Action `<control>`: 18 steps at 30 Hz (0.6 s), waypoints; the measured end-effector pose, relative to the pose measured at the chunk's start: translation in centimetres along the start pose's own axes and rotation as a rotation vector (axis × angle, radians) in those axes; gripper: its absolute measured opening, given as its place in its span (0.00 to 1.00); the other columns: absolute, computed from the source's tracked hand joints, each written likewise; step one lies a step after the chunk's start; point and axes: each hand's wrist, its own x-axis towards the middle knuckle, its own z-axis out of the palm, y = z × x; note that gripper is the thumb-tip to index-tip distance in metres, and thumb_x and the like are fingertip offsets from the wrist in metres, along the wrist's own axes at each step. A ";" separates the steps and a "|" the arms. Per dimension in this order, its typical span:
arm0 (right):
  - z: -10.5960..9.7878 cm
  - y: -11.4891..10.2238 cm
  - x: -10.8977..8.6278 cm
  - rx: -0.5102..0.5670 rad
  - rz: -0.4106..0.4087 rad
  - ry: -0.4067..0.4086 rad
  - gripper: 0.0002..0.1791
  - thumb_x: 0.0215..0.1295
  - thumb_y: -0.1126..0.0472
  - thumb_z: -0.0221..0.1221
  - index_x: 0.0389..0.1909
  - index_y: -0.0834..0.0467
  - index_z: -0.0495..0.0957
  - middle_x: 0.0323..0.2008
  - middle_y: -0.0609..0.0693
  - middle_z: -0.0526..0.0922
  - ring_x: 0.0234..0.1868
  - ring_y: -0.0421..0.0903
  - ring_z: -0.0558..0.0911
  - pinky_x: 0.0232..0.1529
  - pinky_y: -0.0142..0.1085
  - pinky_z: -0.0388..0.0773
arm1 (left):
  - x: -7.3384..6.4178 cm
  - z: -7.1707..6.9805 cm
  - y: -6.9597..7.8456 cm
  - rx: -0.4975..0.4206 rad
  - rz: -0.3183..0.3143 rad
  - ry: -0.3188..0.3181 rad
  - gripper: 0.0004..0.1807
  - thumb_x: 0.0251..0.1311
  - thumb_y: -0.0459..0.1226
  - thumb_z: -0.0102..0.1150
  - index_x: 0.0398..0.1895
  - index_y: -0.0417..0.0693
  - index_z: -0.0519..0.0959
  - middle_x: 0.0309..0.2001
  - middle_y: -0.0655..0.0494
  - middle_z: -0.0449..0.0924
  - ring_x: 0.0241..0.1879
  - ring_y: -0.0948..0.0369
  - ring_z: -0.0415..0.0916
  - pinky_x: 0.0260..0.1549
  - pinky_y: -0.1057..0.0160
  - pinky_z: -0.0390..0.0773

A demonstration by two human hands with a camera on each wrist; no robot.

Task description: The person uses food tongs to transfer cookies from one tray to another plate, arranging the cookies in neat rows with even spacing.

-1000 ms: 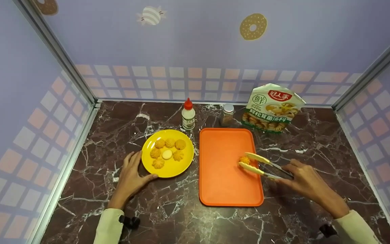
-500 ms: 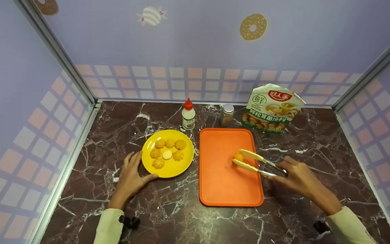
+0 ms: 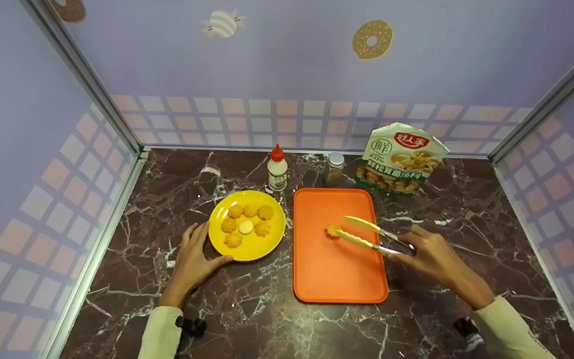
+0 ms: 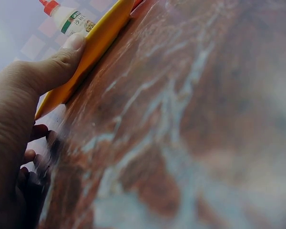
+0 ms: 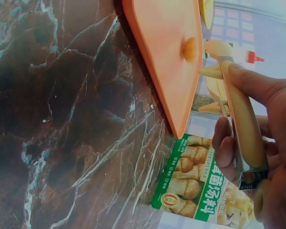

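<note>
My left hand (image 3: 192, 259) rests at the lower left rim of a yellow plate (image 3: 273, 244), thumb and fingers spread along its edge. Several piped cookies (image 3: 233, 241) circle a small pale round piece (image 3: 246, 228) on the plate. At the right, my right hand (image 3: 434, 254) grips metal tongs (image 3: 389, 244) with cream-yellow tips. Those tips stand apart over an orange tray (image 3: 332, 279). A single cookie (image 3: 333, 231) lies on the tray just left of the tips. The lower tip overlaps its edge in the head view; whether they touch, I cannot tell.
Behind the plate stands a squeeze bottle (image 3: 277, 172) with a red cap. A small spice jar (image 3: 335, 168) and a mushroom soup-base bag (image 3: 401, 159) stand behind the tray. Patterned wall panels (image 3: 287, 65) enclose the marbled tabletop (image 3: 247, 319).
My right hand has moved left with the tongs. The cookie between the tips travelled left over the tray, and the tips have parted from around it. The left hand has not moved.
</note>
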 end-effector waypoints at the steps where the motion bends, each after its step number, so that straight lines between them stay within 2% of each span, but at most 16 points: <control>1: 0.1 0.0 0.0 0.001 0.002 -0.006 0.19 0.48 0.61 0.87 0.38 0.62 0.89 0.32 0.48 0.77 0.25 0.35 0.71 0.23 0.35 0.72 | 0.0 0.0 0.0 0.000 -0.001 -0.001 0.68 0.51 0.57 0.87 0.88 0.38 0.58 0.83 0.35 0.61 0.84 0.37 0.49 0.76 0.27 0.58; 8: 0.7 0.1 0.0 0.007 0.014 -0.048 0.21 0.50 0.60 0.86 0.42 0.65 0.91 0.31 0.49 0.76 0.24 0.35 0.71 0.23 0.35 0.74 | 0.1 -0.1 -0.1 0.001 -0.007 -0.004 0.68 0.51 0.57 0.87 0.88 0.38 0.58 0.83 0.34 0.60 0.84 0.36 0.49 0.76 0.26 0.57; 18: 1.7 -0.2 0.2 0.008 -0.066 -0.040 0.21 0.51 0.58 0.86 0.40 0.65 0.90 0.32 0.50 0.77 0.24 0.36 0.73 0.23 0.34 0.75 | 0.0 0.0 -0.2 0.008 -0.008 -0.006 0.68 0.52 0.58 0.86 0.89 0.39 0.57 0.84 0.36 0.61 0.85 0.37 0.48 0.75 0.25 0.58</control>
